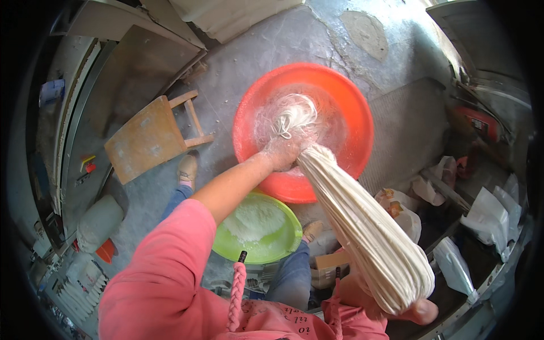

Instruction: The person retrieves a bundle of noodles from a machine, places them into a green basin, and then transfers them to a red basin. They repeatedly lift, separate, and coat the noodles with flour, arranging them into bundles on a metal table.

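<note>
A thick bundle of hand-pulled noodle strands [365,229] stretches from the middle of the view to the lower right. My left hand [287,152], floury, grips its narrow far end over a red plastic basin [345,100]. Past that fist, a loose coil of thin noodle ends [297,111] hangs over the basin, whose inside is dusted with flour. At the near end, the strands loop around my right hand [418,312]; most of that hand is hidden behind them, with a fingertip showing. Below my left forearm sits a lime-green basin [293,229] holding white flour [255,219].
A wooden stool [144,138] stands left of my foot. To the right are a dark floor mat [403,131] and several plastic bags [488,216]. A cardboard box [329,265] lies near my knee. Metal cabinets [140,63] line the left side.
</note>
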Available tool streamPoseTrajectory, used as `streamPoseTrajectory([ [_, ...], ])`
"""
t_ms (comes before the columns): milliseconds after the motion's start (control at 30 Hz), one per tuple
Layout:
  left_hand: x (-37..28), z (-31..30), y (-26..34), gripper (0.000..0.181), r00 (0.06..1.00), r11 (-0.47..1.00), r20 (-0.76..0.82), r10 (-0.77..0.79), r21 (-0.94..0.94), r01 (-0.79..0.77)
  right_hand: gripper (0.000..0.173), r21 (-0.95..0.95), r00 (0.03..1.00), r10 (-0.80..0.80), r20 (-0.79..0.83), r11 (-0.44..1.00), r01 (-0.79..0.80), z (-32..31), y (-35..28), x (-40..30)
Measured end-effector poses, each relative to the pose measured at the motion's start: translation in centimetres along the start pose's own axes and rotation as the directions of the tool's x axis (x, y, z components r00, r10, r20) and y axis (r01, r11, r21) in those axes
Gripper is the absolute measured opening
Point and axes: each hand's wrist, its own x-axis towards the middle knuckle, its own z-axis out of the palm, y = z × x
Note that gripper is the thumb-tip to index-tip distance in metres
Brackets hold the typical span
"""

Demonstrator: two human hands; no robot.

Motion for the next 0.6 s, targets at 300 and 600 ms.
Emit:
streamPoseTrajectory([
  [300,-2.8,-3.8,0.3,0.079,0.962,0.985,0.248,-0.114,0.156,0.077,0.025,-0.347,0.825,0.514,0.236,0.837,-0.423,16.1,18.5,-0.7],
  [600,4.1,-9.1,13.9,0.073,0.974,0.752,-0.227,0.025,-0.637,-0.168,0.044,0.459,0.926,0.36,0.115,0.807,-0.371,1.1,-1.3,2.2],
])
